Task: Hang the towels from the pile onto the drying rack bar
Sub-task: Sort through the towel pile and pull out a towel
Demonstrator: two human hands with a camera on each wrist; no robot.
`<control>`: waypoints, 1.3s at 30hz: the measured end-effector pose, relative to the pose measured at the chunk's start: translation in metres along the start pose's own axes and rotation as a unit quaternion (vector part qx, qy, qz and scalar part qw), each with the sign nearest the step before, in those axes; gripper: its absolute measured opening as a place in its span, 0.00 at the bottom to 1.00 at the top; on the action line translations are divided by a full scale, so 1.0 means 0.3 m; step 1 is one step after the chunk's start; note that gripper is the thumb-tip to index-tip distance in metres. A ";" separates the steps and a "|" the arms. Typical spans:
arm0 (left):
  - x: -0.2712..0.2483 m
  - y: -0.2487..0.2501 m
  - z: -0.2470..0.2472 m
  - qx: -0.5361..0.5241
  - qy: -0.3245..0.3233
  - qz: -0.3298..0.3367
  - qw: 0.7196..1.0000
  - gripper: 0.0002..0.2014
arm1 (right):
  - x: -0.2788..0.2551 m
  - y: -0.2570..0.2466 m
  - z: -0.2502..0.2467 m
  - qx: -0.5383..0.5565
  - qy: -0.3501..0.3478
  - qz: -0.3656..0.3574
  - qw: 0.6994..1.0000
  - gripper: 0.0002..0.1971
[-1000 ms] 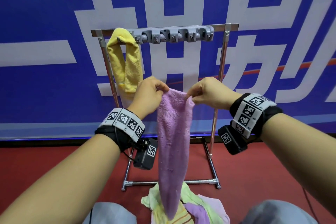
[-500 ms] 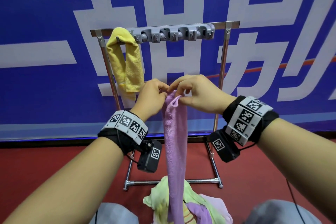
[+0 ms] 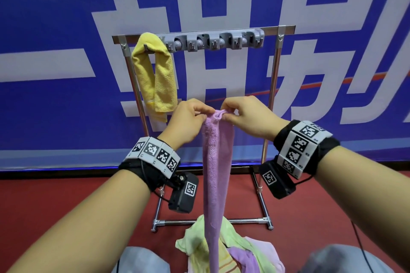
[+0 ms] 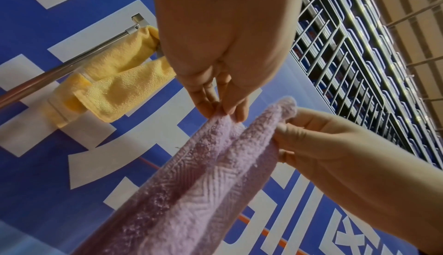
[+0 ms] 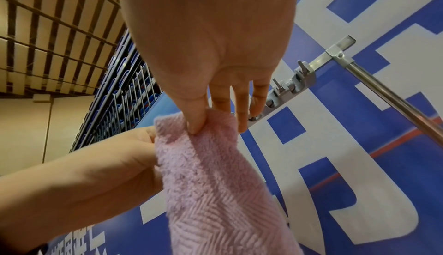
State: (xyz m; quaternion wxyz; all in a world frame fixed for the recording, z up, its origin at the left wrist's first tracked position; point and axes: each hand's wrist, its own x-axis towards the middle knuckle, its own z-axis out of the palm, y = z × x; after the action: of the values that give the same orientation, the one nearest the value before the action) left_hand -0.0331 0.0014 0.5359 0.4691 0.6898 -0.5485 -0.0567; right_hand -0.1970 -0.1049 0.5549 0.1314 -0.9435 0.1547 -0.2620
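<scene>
A purple towel (image 3: 216, 168) hangs long and narrow in front of the rack. My left hand (image 3: 188, 117) and my right hand (image 3: 248, 115) both pinch its bunched top edge, close together. The left wrist view shows my left hand (image 4: 220, 107) pinching one fold of the purple towel (image 4: 191, 192); in the right wrist view my right hand (image 5: 203, 120) pinches the purple towel (image 5: 215, 183) with the thumb. The drying rack bar (image 3: 286, 29) runs above the hands. A yellow towel (image 3: 155, 77) is draped over its left end. The pile of towels (image 3: 233, 255) lies on the floor below.
A grey clip strip (image 3: 213, 41) is fixed along the middle of the bar. The rack's steel posts (image 3: 271, 95) and base bar (image 3: 213, 221) stand on a red floor (image 3: 55, 206). A blue banner with white letters (image 3: 44, 95) fills the background.
My hands came together from holding the towel's top spread, gathering the edge into a bunch. They now sit slightly apart again, and the towel hangs narrower than a second ago.
</scene>
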 end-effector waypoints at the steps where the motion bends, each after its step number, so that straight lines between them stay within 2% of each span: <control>1: -0.001 0.004 0.005 -0.016 -0.004 0.005 1.000 0.12 | 0.001 0.005 0.004 0.002 0.005 0.008 1.000 0.14; 5: -0.009 0.016 0.022 -0.074 -0.012 0.019 0.997 0.08 | 0.003 0.006 0.016 0.009 0.015 0.020 1.000 0.18; 12: -0.014 0.021 0.027 -0.126 -0.018 -0.005 0.992 0.14 | -0.009 0.037 0.026 0.006 0.021 0.052 0.998 0.17; 19: -0.029 0.044 0.025 -0.147 -0.019 -0.010 0.989 0.11 | -0.013 0.038 0.030 0.003 0.042 0.057 0.998 0.18; 26: -0.036 0.061 0.026 -0.154 -0.018 -0.011 0.988 0.10 | -0.018 0.030 0.036 0.006 0.064 0.070 0.995 0.18; 32: -0.037 0.059 0.034 -0.122 -0.008 -0.011 0.992 0.14 | -0.016 0.020 0.046 0.016 0.065 0.074 0.995 0.20; 39: -0.034 0.053 0.024 -0.067 0.019 0.000 0.998 0.11 | -0.021 0.032 0.013 -0.047 0.021 0.015 0.999 0.13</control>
State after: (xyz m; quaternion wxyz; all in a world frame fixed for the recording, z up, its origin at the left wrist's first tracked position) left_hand -0.0524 0.0061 0.5387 0.5245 0.6580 -0.5342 -0.0803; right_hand -0.2022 -0.1108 0.5457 0.0874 -0.9406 0.1832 -0.2722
